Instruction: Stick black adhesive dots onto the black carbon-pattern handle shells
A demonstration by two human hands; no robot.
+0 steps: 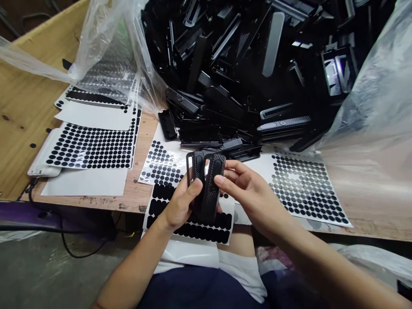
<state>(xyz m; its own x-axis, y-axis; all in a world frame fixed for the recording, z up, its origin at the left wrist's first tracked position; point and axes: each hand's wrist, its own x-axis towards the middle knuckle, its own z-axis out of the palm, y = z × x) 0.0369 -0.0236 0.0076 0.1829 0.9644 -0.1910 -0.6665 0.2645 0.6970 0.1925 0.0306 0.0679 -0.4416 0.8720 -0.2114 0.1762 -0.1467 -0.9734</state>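
Note:
Two long black plastic parts with a carbon-fibre texture are held side by side above the table's front edge. My left hand (184, 198) is closed round the left black part (198, 167), its thumb lying across the lower face. Thumb and fingers of my right hand (240, 182) pinch the right black part (215, 171) near its upper half. The two parts touch or overlap, and their undersides are hidden. Under the hands lies a sheet of black stickers (206, 231), reaching over the table edge.
A large heap of black plastic parts (225, 98) fills clear plastic wrapping (370, 107) at the back. Sheets of round black dots lie left (93, 146) and right (305, 189). A white device (45, 156) with a black cable (62, 231) sits at the left.

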